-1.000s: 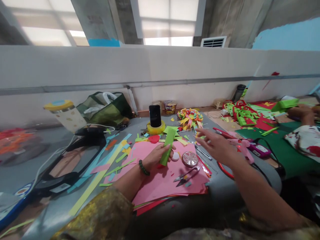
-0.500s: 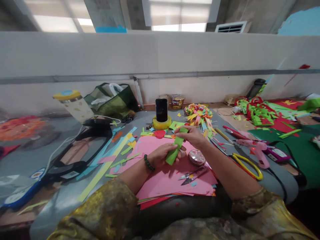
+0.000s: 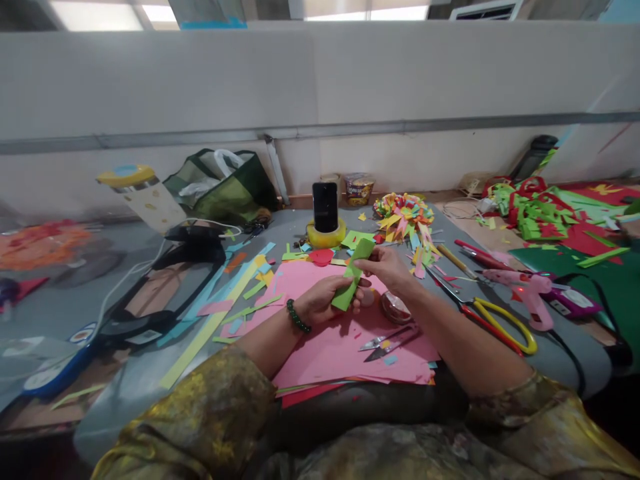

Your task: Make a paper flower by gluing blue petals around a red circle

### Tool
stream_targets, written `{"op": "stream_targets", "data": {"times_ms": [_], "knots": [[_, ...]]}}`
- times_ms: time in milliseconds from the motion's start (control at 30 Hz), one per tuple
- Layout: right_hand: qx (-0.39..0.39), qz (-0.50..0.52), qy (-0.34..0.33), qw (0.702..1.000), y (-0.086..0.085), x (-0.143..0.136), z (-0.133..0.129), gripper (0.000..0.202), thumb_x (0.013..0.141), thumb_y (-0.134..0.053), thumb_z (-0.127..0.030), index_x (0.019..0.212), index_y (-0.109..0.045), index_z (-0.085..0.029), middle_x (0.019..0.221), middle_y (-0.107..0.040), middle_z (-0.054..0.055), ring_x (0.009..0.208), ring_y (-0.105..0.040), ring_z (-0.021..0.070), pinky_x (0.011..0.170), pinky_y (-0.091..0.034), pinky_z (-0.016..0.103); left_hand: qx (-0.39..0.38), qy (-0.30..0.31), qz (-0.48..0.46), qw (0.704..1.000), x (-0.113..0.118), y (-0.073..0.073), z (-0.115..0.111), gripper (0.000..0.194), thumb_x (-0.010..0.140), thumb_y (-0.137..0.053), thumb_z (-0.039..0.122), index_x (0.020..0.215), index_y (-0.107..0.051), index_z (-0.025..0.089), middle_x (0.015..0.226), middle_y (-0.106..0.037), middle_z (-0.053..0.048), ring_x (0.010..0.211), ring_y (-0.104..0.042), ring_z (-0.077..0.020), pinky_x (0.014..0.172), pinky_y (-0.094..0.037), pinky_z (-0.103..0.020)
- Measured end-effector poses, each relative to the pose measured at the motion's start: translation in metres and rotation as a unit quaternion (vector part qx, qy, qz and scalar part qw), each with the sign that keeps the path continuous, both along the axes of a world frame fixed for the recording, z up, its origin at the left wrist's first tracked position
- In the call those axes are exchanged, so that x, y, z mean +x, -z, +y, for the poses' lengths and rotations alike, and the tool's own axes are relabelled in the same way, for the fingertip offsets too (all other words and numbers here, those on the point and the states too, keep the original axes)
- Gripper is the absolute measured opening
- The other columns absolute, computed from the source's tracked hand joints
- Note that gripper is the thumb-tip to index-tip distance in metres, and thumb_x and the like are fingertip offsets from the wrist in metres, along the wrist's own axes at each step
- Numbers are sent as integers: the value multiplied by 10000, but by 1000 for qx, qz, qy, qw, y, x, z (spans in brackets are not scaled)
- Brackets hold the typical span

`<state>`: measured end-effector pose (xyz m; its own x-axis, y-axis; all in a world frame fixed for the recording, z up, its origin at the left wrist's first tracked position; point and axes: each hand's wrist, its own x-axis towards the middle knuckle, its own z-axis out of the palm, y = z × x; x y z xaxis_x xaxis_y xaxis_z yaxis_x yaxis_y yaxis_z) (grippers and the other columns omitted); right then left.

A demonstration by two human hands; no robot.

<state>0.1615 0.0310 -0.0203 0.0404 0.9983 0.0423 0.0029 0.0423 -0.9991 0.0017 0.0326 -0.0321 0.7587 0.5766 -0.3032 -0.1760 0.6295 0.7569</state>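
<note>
Between my two hands is a green paper strip (image 3: 345, 297), held at a slant above a stack of pink paper (image 3: 320, 353). My left hand (image 3: 327, 298) is closed round its lower part, thumb on top. The thumb and fingers of my right hand (image 3: 387, 268) pinch the strip near its upper end. Just below the right hand lies a round, shiny tin-like thing (image 3: 395, 308). Thread snips (image 3: 387, 343) rest on the pink paper, with small blue and yellow scraps about them.
A phone (image 3: 325, 207) stands in a yellow tape roll (image 3: 327, 235) behind the paper. Scissors (image 3: 503, 325) and a pink glue gun (image 3: 530, 293) lie at right. A colourful paper bundle (image 3: 404, 217) sits further back. Paper strips and a tilted tumbler (image 3: 145, 197) are at left.
My right hand has shifted from the strip's top to its right edge, and the strip's upper end now shows. The camera view has tipped downward.
</note>
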Motion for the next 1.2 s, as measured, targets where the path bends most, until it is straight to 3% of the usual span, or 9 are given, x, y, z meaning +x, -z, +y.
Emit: {"op": "stream_targets", "data": {"times_ms": [133,233,300,433,533,633,833,1033,1200], "knots": [[84,-70,40,993,5,-4,-3,140,608,-680,-283,672,-609,-181,584,-592,-35,546,-520,115,536,-425,255,3,-20,13,1000,2,-3,-2,131,878,-566,167,819,-645,81,577,-556,-10,442,-472,-70,435,-378,-158],[211,-178,38,960,11,-7,-9,48,730,-618,-237,719,-631,-192,660,-627,-14,610,-554,128,580,-452,259,-20,-46,34,998,3,-5,-3,205,888,-575,212,705,-580,121,543,-523,11,393,-404,-48,377,-319,-131],[317,-265,28,910,15,-6,-12,81,777,-588,-167,770,-662,-198,736,-656,18,684,-584,146,627,-474,268,-26,-58,49,997,3,-7,-4,224,891,-561,211,682,-559,129,549,-533,6,394,-422,-51,362,-325,-124],[476,-414,17,776,17,0,-11,202,835,-530,-71,825,-678,-207,815,-666,59,779,-587,177,694,-485,291,-46,-52,67,995,3,-12,-3,263,926,-465,228,704,-568,130,538,-547,-7,379,-442,-65,327,-331,-124],[510,-495,4,703,12,4,-11,212,882,-504,-76,835,-672,-196,790,-643,64,752,-539,186,679,-466,295,-56,-48,49,996,3,-15,-1,476,999,-304,399,695,-557,135,527,-558,-26,336,-408,-65,287,-287,-131],[521,-543,-16,659,5,5,-15,233,912,-467,-81,844,-670,-172,802,-629,80,743,-496,192,682,-454,299,-34,-31,38,998,4,-14,-1,601,991,-239,557,717,-564,132,528,-570,-30,319,-435,-77,271,-311,-152],[547,-571,-21,612,0,4,-19,281,957,-420,-98,817,-656,-157,798,-620,88,730,-473,189,669,-427,304,21,-25,43,999,4,-7,-1,549,966,-341,587,724,-548,140,525,-555,7,305,-456,-66,271,-336,-142],[560,-607,-36,563,0,3,-19,265,953,-452,-103,783,-650,-153,746,-597,69,702,-475,180,621,-401,300,6,-14,87,996,2,-11,0,587,1005,-221,528,667,-501,138,488,-504,19,279,-399,-46,249,-285,-128],[570,-604,-50,555,-1,2,-18,275,948,-443,-90,761,-633,-157,730,-582,61,692,-464,176,611,-401,292,8,-13,76,997,3,-9,1,530,994,-274,546,734,-510,149,485,-512,20,294,-418,-56,275,-298,-129]]}}
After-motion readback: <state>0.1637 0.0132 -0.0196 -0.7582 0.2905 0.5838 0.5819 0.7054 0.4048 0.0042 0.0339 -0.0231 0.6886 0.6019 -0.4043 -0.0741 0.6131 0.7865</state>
